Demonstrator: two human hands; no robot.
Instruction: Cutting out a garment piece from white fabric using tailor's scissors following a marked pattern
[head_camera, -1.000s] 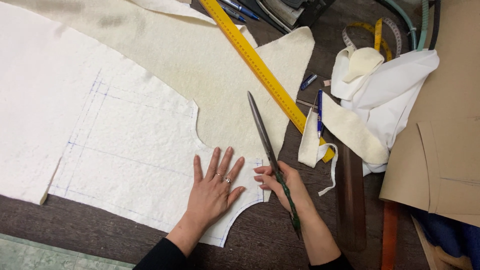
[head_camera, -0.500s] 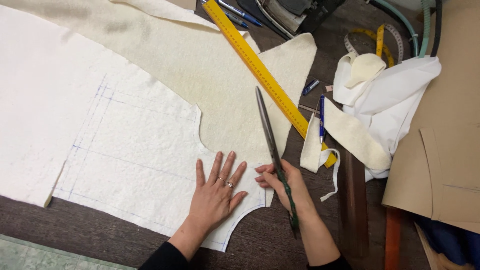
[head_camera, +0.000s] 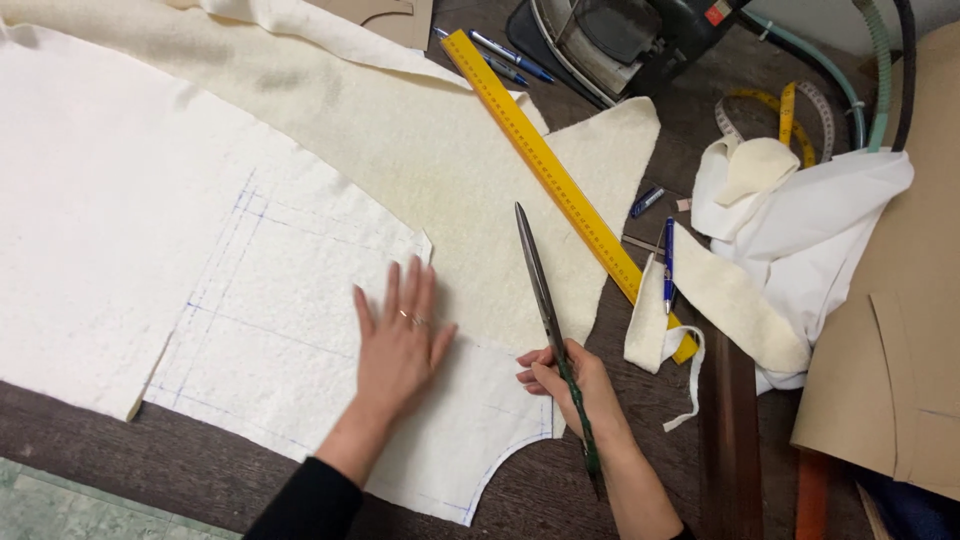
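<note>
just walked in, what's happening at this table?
A person is working on fabric at a dark table. The left hand lies flat on a white fabric piece marked with blue lines. The right hand holds long scissors, blades shut, pointing away over cream fabric. A yellow ruler lies beside them.

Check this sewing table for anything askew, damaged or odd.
Nothing looks damaged or spilled. The long yellow ruler lies diagonally across the cream fabric, and white cloth scraps sit heaped at the right, ordinary working clutter.
</note>
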